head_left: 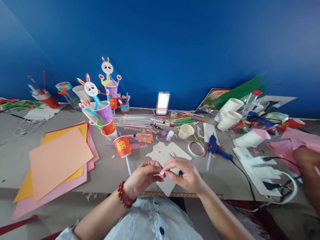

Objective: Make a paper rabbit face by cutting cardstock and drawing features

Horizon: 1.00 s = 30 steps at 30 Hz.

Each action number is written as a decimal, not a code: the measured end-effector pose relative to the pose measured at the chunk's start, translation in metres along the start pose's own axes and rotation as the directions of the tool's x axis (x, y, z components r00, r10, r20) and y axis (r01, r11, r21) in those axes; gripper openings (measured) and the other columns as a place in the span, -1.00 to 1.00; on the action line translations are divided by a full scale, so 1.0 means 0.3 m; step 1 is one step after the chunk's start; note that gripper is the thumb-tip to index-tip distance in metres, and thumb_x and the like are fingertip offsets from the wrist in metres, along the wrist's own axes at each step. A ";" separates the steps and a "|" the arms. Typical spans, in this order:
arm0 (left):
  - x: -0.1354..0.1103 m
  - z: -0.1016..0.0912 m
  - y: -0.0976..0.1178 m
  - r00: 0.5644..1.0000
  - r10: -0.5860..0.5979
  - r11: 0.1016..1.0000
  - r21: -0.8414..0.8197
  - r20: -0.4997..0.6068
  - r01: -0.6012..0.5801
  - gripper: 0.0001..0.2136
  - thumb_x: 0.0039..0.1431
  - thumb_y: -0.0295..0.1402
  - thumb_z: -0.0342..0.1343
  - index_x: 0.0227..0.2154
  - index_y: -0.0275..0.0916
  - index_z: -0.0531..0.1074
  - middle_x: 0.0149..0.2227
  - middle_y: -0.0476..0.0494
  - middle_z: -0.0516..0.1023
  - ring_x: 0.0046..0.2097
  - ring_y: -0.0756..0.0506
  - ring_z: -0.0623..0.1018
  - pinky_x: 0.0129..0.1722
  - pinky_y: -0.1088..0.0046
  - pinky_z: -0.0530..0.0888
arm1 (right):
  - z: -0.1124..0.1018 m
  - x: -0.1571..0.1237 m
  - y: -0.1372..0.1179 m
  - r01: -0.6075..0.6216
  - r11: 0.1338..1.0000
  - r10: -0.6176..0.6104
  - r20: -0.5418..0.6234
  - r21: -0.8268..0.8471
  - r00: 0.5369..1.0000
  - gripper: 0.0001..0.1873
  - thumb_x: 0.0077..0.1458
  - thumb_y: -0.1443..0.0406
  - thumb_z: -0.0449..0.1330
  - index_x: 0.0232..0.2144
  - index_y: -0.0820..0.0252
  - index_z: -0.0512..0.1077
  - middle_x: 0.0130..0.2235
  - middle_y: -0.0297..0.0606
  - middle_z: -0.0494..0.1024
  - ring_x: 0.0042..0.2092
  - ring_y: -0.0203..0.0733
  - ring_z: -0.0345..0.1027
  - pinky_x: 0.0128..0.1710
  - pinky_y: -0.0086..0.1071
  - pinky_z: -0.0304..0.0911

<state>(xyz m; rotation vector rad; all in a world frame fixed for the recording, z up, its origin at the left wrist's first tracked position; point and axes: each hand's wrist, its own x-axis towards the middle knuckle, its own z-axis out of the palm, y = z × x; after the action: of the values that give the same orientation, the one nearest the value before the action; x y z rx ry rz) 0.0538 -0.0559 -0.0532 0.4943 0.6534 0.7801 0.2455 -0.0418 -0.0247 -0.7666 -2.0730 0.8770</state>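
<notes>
My left hand (142, 176) and my right hand (183, 173) meet over the near edge of the table. Between their fingertips they pinch a small pink paper disc (161, 172). Black scissors (178, 166) sit in my right hand, with thin blades poking up behind the fingers. Under my hands lies a white paper cutout (162, 151) with a pink dot on it. A red bead bracelet (123, 196) circles my left wrist.
A stack of orange and pink paper sheets (57, 160) lies at left. A red cup on a straw (122, 146), paper-cup rabbit figures (100, 106), coloured straws (160, 121), a tape roll (196, 149), a blue glue gun (216, 150) and white cups (230, 115) crowd the table. Another person's arm (308, 173) shows at right.
</notes>
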 end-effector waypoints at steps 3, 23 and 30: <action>0.000 -0.009 -0.008 1.000 -0.030 0.999 -0.017 0.011 0.030 -0.87 -0.01 -0.37 0.30 -0.53 -0.31 0.51 -0.48 -0.13 0.52 -0.40 -0.01 0.49 -0.27 0.46 0.46 | 0.008 -0.001 -0.007 0.001 1.000 -0.001 0.012 -0.017 1.000 -0.84 0.24 0.38 0.13 -0.28 0.09 0.51 -0.37 -0.31 0.63 -0.32 -0.24 0.52 -0.26 -0.36 0.42; 0.061 -0.093 -0.142 0.850 0.435 -0.480 0.875 0.296 -0.059 -0.64 0.21 -0.31 0.13 0.04 -0.33 0.40 0.17 -0.39 0.43 0.21 -0.32 0.39 0.18 0.04 0.36 | 0.079 0.178 0.347 -0.626 0.742 0.662 0.115 -0.239 0.740 -0.83 0.08 0.22 0.24 -0.49 0.16 0.40 -0.56 -0.41 0.52 -0.61 -0.36 0.30 -0.60 -0.52 0.12; 0.058 -0.101 -0.143 0.866 0.405 -0.506 0.861 0.294 -0.056 -0.63 0.23 -0.29 0.11 0.07 -0.32 0.37 0.20 -0.38 0.39 0.23 -0.31 0.37 0.21 0.05 0.30 | 0.072 0.195 0.375 -0.639 0.707 0.701 0.184 -0.302 0.689 -0.82 0.03 0.20 0.28 -0.48 0.17 0.44 -0.55 -0.40 0.55 -0.58 -0.35 0.33 -0.59 -0.53 0.08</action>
<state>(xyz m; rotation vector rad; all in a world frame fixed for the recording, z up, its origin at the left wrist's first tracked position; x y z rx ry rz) 0.0627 -0.0638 -0.1072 2.5302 1.4583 0.4324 0.2220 0.0602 -0.0992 -1.6913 -2.1691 1.2231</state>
